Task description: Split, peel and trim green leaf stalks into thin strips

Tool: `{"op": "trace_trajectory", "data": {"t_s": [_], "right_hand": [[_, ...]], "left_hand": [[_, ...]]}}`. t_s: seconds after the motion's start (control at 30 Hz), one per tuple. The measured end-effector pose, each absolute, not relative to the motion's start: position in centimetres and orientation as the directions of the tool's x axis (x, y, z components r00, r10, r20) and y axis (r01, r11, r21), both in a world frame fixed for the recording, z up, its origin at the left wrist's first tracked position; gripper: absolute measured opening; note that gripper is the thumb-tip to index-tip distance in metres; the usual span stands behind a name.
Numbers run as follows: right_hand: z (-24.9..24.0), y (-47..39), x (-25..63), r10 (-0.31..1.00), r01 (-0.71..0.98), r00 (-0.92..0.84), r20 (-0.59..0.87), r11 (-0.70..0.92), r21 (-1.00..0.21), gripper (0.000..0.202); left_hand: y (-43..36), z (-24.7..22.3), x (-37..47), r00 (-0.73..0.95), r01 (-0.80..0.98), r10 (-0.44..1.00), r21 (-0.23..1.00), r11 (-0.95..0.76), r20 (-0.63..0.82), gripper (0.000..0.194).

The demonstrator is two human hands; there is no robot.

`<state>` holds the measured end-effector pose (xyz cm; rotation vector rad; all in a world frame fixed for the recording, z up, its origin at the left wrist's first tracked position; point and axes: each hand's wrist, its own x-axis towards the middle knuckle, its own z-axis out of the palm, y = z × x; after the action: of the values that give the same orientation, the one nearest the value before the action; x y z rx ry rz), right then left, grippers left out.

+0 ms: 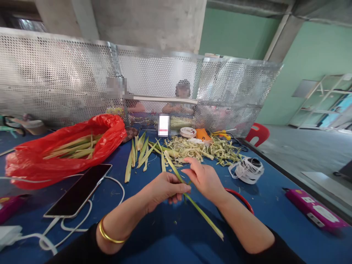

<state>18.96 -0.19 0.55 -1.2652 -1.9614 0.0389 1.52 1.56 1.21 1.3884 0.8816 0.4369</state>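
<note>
My left hand pinches a long pale-green leaf strip between thumb and fingers. The strip slants from the heap of trimmings down toward the lower right. Just above it, my right hand hovers with thumb and forefinger apart, and nothing shows between them. Several flat green leaf pieces lie on the blue table beyond my left hand. Past my right hand spreads a heap of shredded leaf scraps. More long strips rest inside an open red plastic bag on the left.
A phone-like tablet with a white cable lies at left. On the right are a white ribbon roll and a purple packet. A tape roll sits behind the scraps. A perforated metal screen closes the back, with people behind it.
</note>
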Motion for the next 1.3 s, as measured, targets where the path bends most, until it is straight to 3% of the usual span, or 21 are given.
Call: {"op": "trace_trajectory", "data": {"t_s": [0.13,0.23,0.3,0.43,0.57,0.9,1.1,1.3], "right_hand": [[2.3,-1.6,19.6,0.529,0.807,-0.05,0.847,0.521,-0.277,0.025],[2.8,-3.2,18.9,0.384,0.794,-0.032,0.923,0.571,-0.21,0.013],[2.4,-3.9,17.7,0.48,0.761,-0.102,0.871,0.602,-0.243,0.011],[0.7,-3.5,15.2,0.841,0.687,-0.031,0.541,0.411,-0.599,0.016],[-0.2,-2.7,14.4,0.949,0.502,0.062,0.308,0.237,-0.832,0.024],[0.5,-3.6,14.3,0.981,0.364,-0.018,0.192,0.185,-0.913,0.03],[-0.3,-3.2,13.4,0.999,-0.027,-0.052,0.012,0.01,-1.0,0.032],[-1.3,-3.5,13.4,0.985,0.335,-0.007,0.172,0.164,-0.928,0.041]], "left_hand": [[1.7,1.6,1.4,0.496,0.027,0.842,0.973,0.23,-0.213,0.032],[1.8,1.9,1.4,0.438,-0.115,0.889,0.972,0.204,-0.135,0.028],[1.7,2.1,1.4,0.417,-0.204,0.906,0.964,0.172,-0.074,0.024],[1.3,2.1,1.9,0.372,-0.32,0.928,0.934,0.158,-0.03,0.019],[0.9,1.9,2.3,0.344,-0.312,0.938,0.937,0.16,-0.046,0.014],[1.2,1.5,2.3,0.236,-0.39,0.969,0.905,0.169,-0.079,0.031],[0.9,1.6,2.3,0.406,-0.317,0.903,0.905,0.284,-0.142,0.034],[0.5,1.3,2.8,0.298,-0.415,0.941,0.866,0.279,-0.161,0.021]]}}
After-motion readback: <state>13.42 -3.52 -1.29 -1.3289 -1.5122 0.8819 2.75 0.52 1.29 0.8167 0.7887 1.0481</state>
